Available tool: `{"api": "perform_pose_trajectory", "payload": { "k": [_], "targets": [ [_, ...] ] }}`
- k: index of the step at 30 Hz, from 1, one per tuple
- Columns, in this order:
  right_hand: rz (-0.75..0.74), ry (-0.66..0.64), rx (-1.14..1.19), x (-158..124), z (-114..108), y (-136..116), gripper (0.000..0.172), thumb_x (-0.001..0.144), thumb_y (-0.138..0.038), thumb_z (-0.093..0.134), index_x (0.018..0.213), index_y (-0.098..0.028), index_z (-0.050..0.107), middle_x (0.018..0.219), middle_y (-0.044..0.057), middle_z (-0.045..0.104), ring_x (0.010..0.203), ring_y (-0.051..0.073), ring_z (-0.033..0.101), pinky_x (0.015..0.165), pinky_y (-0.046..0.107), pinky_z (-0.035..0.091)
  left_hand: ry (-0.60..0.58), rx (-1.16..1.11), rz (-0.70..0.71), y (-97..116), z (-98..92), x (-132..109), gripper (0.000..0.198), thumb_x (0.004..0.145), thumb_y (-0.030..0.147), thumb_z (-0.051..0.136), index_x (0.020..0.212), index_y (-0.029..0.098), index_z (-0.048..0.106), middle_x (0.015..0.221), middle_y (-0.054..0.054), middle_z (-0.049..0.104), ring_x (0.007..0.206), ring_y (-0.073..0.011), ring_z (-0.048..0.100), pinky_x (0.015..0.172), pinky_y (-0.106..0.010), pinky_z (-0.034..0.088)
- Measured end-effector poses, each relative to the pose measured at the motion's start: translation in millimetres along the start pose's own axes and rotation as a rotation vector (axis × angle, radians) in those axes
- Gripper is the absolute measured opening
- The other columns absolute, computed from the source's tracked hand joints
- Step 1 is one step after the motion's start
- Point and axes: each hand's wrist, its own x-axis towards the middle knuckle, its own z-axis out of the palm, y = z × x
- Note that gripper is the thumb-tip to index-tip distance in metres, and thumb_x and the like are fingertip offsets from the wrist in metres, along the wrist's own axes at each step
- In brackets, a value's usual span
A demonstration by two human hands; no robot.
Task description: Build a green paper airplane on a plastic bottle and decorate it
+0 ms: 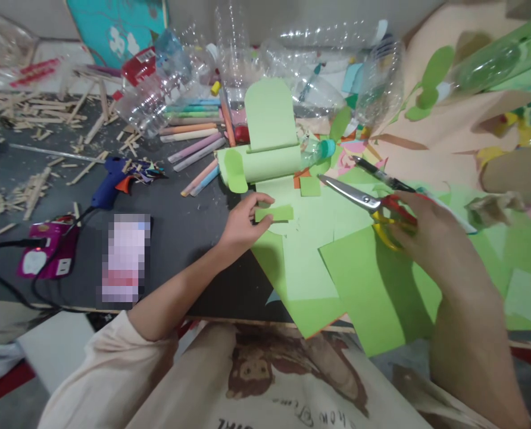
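Between the thumb and fingers of my left hand (246,225) is a small strip of green paper (283,213), held over pale green sheets (310,262). My right hand (430,232) grips scissors (359,196) by their red and yellow handles; the blades look closed and point left. A small green paper square (310,186) lies near the scissor tips. Beyond my hands rests a plastic bottle (312,152) with a teal cap, wrapped in pale green paper (269,164). A rounded paper flap (271,113) stands up from it. A black pen (381,173) lies behind the scissors.
Larger green sheets (381,292) overhang the table's front edge. At left are a blue glue gun (109,182), a purple box (49,247) with cables and a phone (125,256). Colored sticks (194,128), clear bottles (234,53) and scattered wood pieces (37,185) lie farther back.
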Motion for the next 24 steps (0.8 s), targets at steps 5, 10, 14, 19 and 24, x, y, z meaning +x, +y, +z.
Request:
{"api": "perform_pose_trajectory", "payload": {
  "k": [5,10,14,19,24],
  "targets": [
    [-0.337,0.154,0.248,0,20,-60,0.030,0.094,-0.038,0.053,0.116,-0.020,0.065,0.108,0.014,0.073,0.101,0.029,0.068,0.089,0.049,0.054,-0.031,-0.094,0.009,9,3.3,-5,0.016,0.074,0.027,0.061,0.084,0.021,0.050,0.101,-0.004,0.065,0.067,-0.0098,0.053,0.059,-0.022,0.040],
    [-0.668,0.131,0.396,13,69,-108,0.027,0.096,-0.038,0.051,0.113,-0.022,0.064,0.106,0.013,0.073,0.095,0.025,0.069,0.080,0.041,0.056,-0.055,-0.151,-0.043,13,3.5,-7,0.021,0.072,0.025,0.063,0.083,0.021,0.045,0.103,-0.003,0.064,0.059,-0.0054,0.048,0.056,-0.020,0.040],
    [-0.735,0.194,0.509,26,82,-110,0.022,0.098,-0.035,0.049,0.099,-0.021,0.066,0.089,0.010,0.075,0.081,0.021,0.069,0.070,0.036,0.055,-0.032,-0.259,-0.070,11,2.4,-2,0.027,0.070,0.028,0.067,0.084,0.021,0.044,0.103,-0.003,0.062,0.061,-0.0049,0.053,0.055,-0.018,0.044],
    [-0.674,0.198,0.706,25,79,-107,0.020,0.097,-0.028,0.050,0.085,-0.023,0.065,0.082,0.005,0.070,0.077,0.018,0.067,0.065,0.033,0.055,-0.036,-0.252,-0.106,14,-0.9,-6,0.026,0.075,0.037,0.069,0.089,0.022,0.052,0.082,0.003,0.060,0.051,-0.0047,0.055,0.049,-0.018,0.044],
    [-0.334,0.404,0.881,38,74,-90,0.015,0.095,-0.032,0.053,0.098,-0.027,0.067,0.095,0.004,0.062,0.088,0.020,0.067,0.075,0.041,0.058,0.446,-0.052,0.186,11,-16.8,-4,0.027,0.087,0.046,0.062,0.077,0.023,0.055,0.056,0.006,0.045,0.044,-0.0072,0.038,0.045,-0.022,0.034]
  ]
}}
